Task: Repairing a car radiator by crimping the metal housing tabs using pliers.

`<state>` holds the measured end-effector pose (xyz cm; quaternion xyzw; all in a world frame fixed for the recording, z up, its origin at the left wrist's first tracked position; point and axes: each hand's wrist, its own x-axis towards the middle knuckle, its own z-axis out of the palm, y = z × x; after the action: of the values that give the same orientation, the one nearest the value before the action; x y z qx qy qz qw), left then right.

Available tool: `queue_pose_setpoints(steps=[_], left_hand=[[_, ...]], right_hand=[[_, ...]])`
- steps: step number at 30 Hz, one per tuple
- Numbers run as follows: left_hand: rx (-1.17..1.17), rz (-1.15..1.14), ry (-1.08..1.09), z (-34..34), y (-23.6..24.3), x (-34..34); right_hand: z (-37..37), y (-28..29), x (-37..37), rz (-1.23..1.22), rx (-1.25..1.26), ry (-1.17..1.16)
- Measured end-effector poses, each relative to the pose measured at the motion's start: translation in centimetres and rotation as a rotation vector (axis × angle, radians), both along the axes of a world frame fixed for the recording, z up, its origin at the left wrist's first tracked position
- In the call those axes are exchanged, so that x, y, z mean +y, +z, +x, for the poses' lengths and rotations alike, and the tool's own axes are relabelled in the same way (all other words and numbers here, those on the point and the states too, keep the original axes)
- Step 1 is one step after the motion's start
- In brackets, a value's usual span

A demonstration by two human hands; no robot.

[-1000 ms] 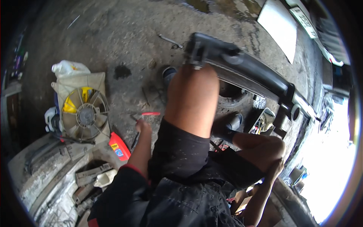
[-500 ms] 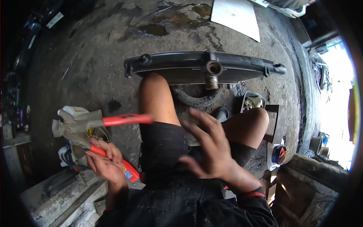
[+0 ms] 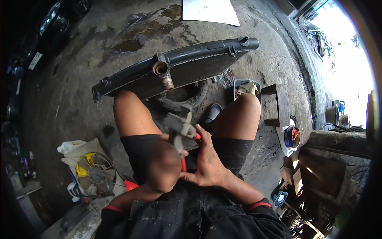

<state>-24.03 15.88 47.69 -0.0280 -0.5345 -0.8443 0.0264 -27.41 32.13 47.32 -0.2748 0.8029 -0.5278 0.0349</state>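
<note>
Wide-jawed pliers [image 3: 181,124] with red handles are held in front of my lap, jaws pointing away from me. My left hand [image 3: 162,165], largely blurred, wraps round the pliers from the left. At the other side my right hand [image 3: 209,162] is closed on the red handles, its thumb by the lower one. Beyond the tool, a black car radiator [image 3: 183,57] leans near my knees, slanting up to the right. A round metal-lined neck [image 3: 160,69] and a corroded pipe stub stick out of its tank.
Below the radiator lies a tyre [image 3: 185,104]. A bin with rags [image 3: 247,87] and a wooden stool [image 3: 281,104] stand right of it. At left is a fan in a shroud [image 3: 96,171]. A white sheet [image 3: 211,11] lies on the stained floor; a blue-labelled can [image 3: 292,136] is at right.
My left hand has brought the pliers from the left side to the middle. My right hand, spread and free before, has closed on them. The view has shifted, and the radiator now appears tilted.
</note>
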Motion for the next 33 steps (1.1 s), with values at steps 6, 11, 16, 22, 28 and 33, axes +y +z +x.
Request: queue_pose_setpoints(steps=[6, 11, 16, 22, 28, 33], left_hand=[[0.145, -0.806, -0.215, -3.2, 3.4, 2.0], [0.427, -0.914, 0.186, -11.0, 6.5, -2.3], [0.278, -1.491, 0.104, -26.3, 3.7, -5.6], [0.305, -1.647, -0.420, -31.3, 0.7, -4.5], [0.193, -1.743, -0.518, -34.4, 2.1, -2.7], [0.062, -1.810, -0.551, -35.2, 2.6, -1.9]], right_hand=[[0.7, -3.8, 2.6, -0.045, -0.201, 0.049], [0.7, -6.9, 4.0, -0.330, -0.439, -0.393], [0.4, -9.2, 6.4, -0.456, -0.268, -0.360], [1.0, -6.3, 8.7, -0.441, -0.260, -0.202], [0.8, -7.6, 7.9, -0.581, -0.450, -0.070], [-3.1, -6.3, 7.4, -0.409, -0.498, -0.108]])
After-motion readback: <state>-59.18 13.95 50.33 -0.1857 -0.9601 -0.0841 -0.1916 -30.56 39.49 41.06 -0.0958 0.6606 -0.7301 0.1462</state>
